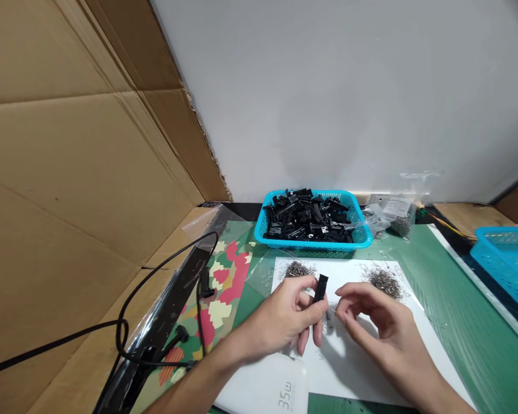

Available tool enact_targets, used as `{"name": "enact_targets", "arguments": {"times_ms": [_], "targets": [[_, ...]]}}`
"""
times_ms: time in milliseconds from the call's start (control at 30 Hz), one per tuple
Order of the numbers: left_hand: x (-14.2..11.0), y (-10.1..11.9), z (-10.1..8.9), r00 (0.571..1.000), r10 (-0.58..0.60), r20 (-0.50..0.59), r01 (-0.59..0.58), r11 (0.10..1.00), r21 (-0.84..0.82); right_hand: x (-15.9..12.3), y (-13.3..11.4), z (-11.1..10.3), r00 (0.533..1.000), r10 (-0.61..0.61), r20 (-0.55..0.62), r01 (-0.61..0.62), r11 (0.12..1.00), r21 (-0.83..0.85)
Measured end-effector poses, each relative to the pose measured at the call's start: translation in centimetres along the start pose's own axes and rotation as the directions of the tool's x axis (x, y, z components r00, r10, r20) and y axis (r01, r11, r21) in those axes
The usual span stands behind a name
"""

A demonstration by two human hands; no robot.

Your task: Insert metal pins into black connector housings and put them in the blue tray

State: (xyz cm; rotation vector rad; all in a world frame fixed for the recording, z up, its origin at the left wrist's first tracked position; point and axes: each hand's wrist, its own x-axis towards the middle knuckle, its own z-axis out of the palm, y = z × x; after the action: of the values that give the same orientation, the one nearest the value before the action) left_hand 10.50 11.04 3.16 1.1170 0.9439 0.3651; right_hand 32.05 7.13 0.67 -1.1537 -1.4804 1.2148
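Observation:
My left hand (pixel 291 313) is closed round a small black plastic part (pixel 322 287), held upright between thumb and fingers above the white paper sheet (pixel 354 356). To its right, a short gap away, my right hand (pixel 377 322) has thumb and forefinger pinched together. Something thin and tiny may be at those fingertips, too small to name. One pile of small metal pieces (pixel 300 269) lies behind my left hand, partly covered by it. Another pile of small metal pieces (pixel 385 283) sits behind my right hand. A few loose bits lie on the paper between the hands.
A blue basket (pixel 313 246) full of black plastic parts stands against the wall. Plastic bags (pixel 399 215) lie right of it; a second blue basket (pixel 505 247) is at far right. On the left are a black cable (pixel 123 310), a white 35W device (pixel 259 385) and a cardboard wall (pixel 69 144).

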Motion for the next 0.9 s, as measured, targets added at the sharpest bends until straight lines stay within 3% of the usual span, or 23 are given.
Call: {"name": "enact_targets", "arguments": {"times_ms": [333,633,800,900], "targets": [[-0.66,0.79,0.72,1.0,-0.02,0.023,0.018,0.994,0.107,0.1,0.06,0.25,1.0,-0.015,-0.004,0.015,0.999,0.035],[-0.5,0.66,0.57,0.999,-0.017,0.029,0.015,0.999,0.052,0.34,-0.26,0.13,0.998,0.034,0.058,-0.035,0.999,0.018],[-0.6,0.58,0.64,0.998,-0.037,0.047,0.034,0.998,0.059,0.31,-0.32,0.0,1.0,0.001,-0.003,-0.001,1.0,0.005],[-0.82,0.78,0.74,0.999,-0.05,0.011,0.049,0.996,0.074,0.21,-0.31,-0.42,0.997,-0.045,-0.062,0.04,0.995,-0.092]]}}
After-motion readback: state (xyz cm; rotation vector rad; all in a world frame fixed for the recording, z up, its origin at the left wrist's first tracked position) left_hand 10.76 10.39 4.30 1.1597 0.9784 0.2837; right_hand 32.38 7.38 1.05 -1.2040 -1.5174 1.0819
